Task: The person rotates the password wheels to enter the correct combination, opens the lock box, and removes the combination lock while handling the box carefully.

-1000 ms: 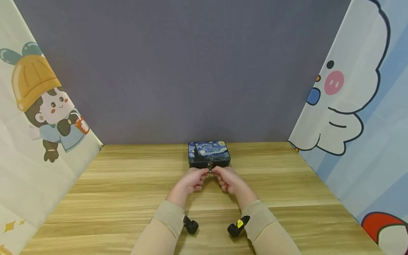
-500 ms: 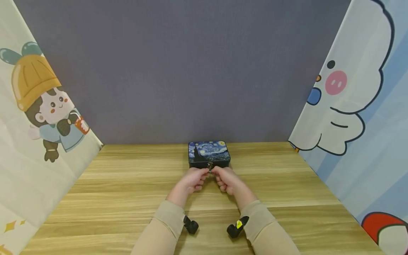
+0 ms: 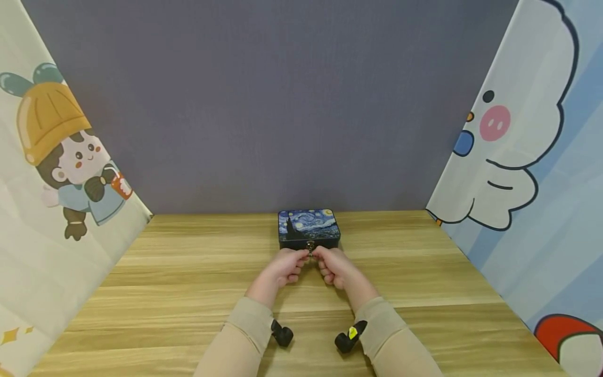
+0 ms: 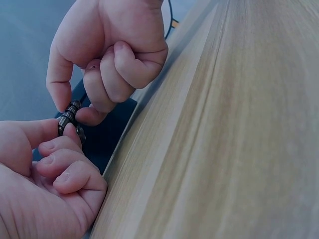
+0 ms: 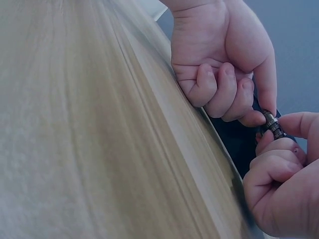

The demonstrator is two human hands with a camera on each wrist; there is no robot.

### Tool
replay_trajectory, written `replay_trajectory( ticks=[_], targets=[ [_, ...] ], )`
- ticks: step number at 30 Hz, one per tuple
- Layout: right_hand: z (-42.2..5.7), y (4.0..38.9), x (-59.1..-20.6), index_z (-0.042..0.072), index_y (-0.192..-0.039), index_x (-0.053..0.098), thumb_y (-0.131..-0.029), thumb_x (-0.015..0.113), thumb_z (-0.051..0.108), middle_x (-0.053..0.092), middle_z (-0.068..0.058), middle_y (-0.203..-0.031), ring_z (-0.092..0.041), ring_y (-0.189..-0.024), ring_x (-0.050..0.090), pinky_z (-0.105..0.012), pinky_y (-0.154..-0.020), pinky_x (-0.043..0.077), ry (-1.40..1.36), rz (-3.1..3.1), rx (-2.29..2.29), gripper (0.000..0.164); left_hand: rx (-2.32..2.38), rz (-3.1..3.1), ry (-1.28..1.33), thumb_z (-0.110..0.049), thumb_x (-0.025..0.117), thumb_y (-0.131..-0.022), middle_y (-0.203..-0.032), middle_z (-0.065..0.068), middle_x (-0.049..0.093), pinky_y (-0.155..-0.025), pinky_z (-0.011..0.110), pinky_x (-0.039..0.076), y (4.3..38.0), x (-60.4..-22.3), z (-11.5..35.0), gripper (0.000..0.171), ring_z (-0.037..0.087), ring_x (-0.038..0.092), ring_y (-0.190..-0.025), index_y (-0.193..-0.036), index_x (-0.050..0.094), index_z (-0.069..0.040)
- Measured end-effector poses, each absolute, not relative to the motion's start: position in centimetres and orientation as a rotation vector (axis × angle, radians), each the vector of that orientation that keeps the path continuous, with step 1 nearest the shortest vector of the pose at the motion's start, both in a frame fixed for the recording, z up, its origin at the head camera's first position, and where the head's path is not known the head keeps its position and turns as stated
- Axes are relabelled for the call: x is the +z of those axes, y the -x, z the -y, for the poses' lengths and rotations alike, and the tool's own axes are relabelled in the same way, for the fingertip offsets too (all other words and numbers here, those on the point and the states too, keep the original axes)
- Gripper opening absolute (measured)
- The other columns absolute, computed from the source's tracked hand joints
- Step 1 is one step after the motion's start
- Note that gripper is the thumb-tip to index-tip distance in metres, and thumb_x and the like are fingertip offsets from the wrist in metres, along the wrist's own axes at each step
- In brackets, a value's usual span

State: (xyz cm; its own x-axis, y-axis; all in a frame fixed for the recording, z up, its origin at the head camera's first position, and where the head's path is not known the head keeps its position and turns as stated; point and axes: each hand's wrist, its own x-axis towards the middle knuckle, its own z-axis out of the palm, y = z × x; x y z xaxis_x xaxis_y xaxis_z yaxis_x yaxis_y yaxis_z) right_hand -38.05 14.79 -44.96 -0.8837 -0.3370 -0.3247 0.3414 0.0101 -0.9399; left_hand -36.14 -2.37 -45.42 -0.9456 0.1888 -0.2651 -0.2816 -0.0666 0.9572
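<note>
A small dark metal box [image 3: 308,225] with a swirling blue night-sky painting on its lid lies closed near the back of the table. At its front clasp hangs a small cylindrical combination padlock [image 4: 69,117] with ringed dials. My left hand [image 3: 286,266] pinches one end of this padlock between thumb and index finger, its other fingers curled in. From the opposite side, my right hand [image 3: 336,267] pinches the dial end the same way, as the right wrist view shows. Fingertips cover parts of the padlock, and the hands overlap the box's front.
The wood-grain table [image 3: 198,293] runs up to a grey back panel [image 3: 292,104]. Printed cartoon panels flank it, a pale one [image 3: 28,251] on the left and a blue-and-white one [image 3: 532,251] on the right. Black camera mounts sit at both wrists.
My right wrist has shifted very slightly left, with its fingers still at the padlock. The left hand and the box stay where they were.
</note>
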Motion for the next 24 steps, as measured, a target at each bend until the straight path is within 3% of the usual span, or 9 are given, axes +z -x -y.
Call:
replay_trajectory(
  ticks=[24],
  targets=[
    [-14.72,37.96,-44.88,0.007,-0.082,0.054,-0.088,0.061,0.026,0.030,0.007,-0.053,-0.007,-0.042,0.022,-0.021,-0.038,0.019,-0.002,-1.887,-1.897,0.021,2.091,-1.894,0.112,-0.026,0.057,-0.104,-0.062,-0.006,0.038,-0.043,0.022,0.022,36.25,-45.51,2.34,0.031,0.006,0.023,-0.046,-0.098,0.061,0.004]
  ],
)
